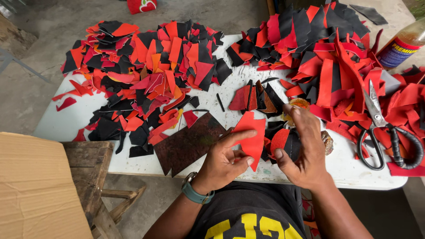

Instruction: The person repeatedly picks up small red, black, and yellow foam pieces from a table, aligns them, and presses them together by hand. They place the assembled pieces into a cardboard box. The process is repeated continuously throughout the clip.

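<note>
My left hand (226,156) pinches a flat red leather piece (251,138) between thumb and fingers, held upright over the near edge of the white table (79,119). My right hand (305,148) is curled around a round ball-like object (283,142) covered in red and black patches, thumb on its lower side. A dark brown leather sheet (188,144) lies flat just left of my left hand. A small fan of red, brown and black cut pieces (256,98) lies beyond the hands.
Big heaps of red, orange and black leather scraps (146,71) cover the left and back right (327,48) of the table. Large black-handled scissors (383,130) lie at right. A bottle (405,44) stands far right. A wooden bench with cardboard (35,186) is at lower left.
</note>
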